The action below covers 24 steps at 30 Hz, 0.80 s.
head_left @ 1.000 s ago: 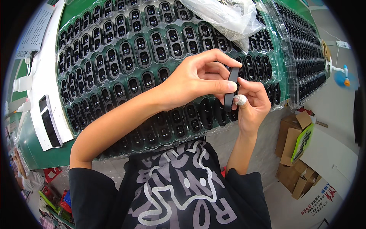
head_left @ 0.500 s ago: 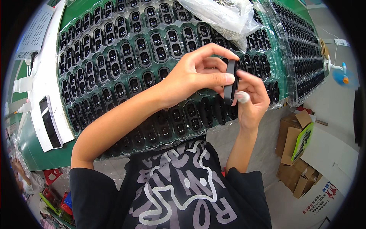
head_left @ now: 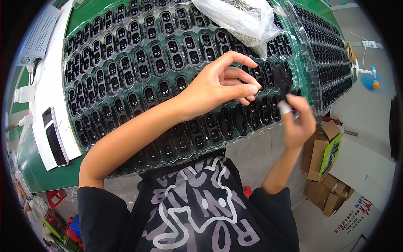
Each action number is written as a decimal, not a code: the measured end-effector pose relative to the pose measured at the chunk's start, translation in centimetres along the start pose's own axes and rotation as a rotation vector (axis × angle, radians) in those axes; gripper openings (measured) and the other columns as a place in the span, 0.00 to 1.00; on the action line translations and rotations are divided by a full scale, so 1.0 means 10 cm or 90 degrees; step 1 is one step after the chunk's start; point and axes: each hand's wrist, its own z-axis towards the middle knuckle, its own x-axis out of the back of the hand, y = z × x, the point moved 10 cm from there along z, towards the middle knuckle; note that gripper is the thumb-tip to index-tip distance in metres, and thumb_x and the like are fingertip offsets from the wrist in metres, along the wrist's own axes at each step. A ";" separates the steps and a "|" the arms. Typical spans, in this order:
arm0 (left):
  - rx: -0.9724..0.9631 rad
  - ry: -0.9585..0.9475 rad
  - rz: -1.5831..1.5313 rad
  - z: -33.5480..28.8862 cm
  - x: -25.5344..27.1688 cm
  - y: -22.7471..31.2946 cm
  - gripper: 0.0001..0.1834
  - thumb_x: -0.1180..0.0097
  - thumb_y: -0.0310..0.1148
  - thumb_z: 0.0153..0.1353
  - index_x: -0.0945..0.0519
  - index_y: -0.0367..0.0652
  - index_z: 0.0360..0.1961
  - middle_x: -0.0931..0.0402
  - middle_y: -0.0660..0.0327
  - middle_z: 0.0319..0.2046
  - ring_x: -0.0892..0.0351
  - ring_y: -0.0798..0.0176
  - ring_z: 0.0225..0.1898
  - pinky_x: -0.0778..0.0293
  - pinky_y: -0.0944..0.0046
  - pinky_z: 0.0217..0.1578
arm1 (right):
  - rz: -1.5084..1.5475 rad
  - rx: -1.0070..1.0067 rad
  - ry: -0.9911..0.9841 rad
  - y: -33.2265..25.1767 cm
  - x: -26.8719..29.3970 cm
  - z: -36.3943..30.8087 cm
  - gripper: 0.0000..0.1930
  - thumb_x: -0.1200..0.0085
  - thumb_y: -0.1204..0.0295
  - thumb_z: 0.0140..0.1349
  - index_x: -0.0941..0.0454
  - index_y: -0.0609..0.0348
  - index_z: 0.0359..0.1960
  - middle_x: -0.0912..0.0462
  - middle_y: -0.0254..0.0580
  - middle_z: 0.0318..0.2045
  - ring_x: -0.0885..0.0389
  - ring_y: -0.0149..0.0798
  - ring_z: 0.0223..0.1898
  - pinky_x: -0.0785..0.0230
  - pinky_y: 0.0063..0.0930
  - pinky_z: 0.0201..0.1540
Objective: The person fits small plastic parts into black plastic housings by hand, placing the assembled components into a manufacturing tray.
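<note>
Over the tray, my left hand [head_left: 220, 86] has its thumb tip and a finger tip nearly together at a tiny dark speck, too small to name. Its index finger stretches out above them. To its right, my right hand [head_left: 299, 122] grips the lower end of an oblong black part [head_left: 283, 80], which stands roughly upright and is smeared by motion. A white cover [head_left: 284, 107] sits on a digit of that hand. Beneath both hands, rows of similar black oblong parts with two glossy round spots lie in a clear plastic tray [head_left: 145, 164].
A clear bag of thin metal pieces [head_left: 241, 19] rests on the tray's far side. Another filled tray [head_left: 325, 54] is on the right. At left are a phone [head_left: 55, 136] and a grey metal box [head_left: 40, 35]. Cardboard boxes [head_left: 325, 168] stand low at right.
The black part has left my left hand and moved right in my right hand. My left hand stays nearly in place, its thumb and a finger now nearly together.
</note>
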 end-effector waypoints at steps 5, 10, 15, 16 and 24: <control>0.019 0.021 0.013 0.04 0.07 -0.03 0.19 0.48 0.32 0.59 0.35 0.40 0.50 0.26 0.54 0.34 0.24 0.64 0.33 0.25 0.62 0.36 | -0.144 -0.220 -0.109 1.15 0.33 0.10 0.11 0.48 0.81 0.50 0.23 0.61 0.37 0.25 0.35 0.26 0.31 0.29 0.25 0.37 0.20 0.33; 0.005 0.042 0.023 0.05 0.09 0.00 0.16 0.46 0.31 0.57 0.33 0.39 0.44 0.26 0.58 0.26 0.26 0.70 0.24 0.26 0.69 0.27 | -0.226 -0.162 -0.218 1.15 0.19 0.15 0.11 0.50 0.79 0.49 0.25 0.60 0.36 0.25 0.37 0.31 0.31 0.36 0.30 0.36 0.26 0.35; 0.006 -0.014 0.093 -0.02 -0.03 0.07 0.14 0.48 0.32 0.59 0.32 0.40 0.44 0.26 0.60 0.26 0.27 0.71 0.24 0.29 0.71 0.27 | -0.312 -0.159 -0.236 1.10 0.13 0.13 0.10 0.49 0.75 0.51 0.24 0.59 0.36 0.27 0.39 0.32 0.29 0.38 0.35 0.35 0.28 0.36; 0.001 -0.010 0.093 -0.02 -0.03 0.12 0.14 0.48 0.32 0.59 0.32 0.40 0.44 0.26 0.60 0.26 0.27 0.71 0.24 0.29 0.71 0.27 | -0.344 -0.143 -0.239 1.05 0.09 0.16 0.09 0.49 0.74 0.51 0.24 0.59 0.35 0.28 0.40 0.32 0.29 0.38 0.36 0.35 0.28 0.37; 0.005 0.061 0.465 -0.43 0.35 0.85 0.09 0.47 0.30 0.56 0.27 0.39 0.37 0.26 0.65 0.25 0.31 0.77 0.25 0.33 0.76 0.27 | -0.058 -0.151 -0.200 0.28 -0.36 0.84 0.12 0.50 0.82 0.52 0.23 0.61 0.39 0.26 0.35 0.27 0.32 0.26 0.25 0.38 0.19 0.31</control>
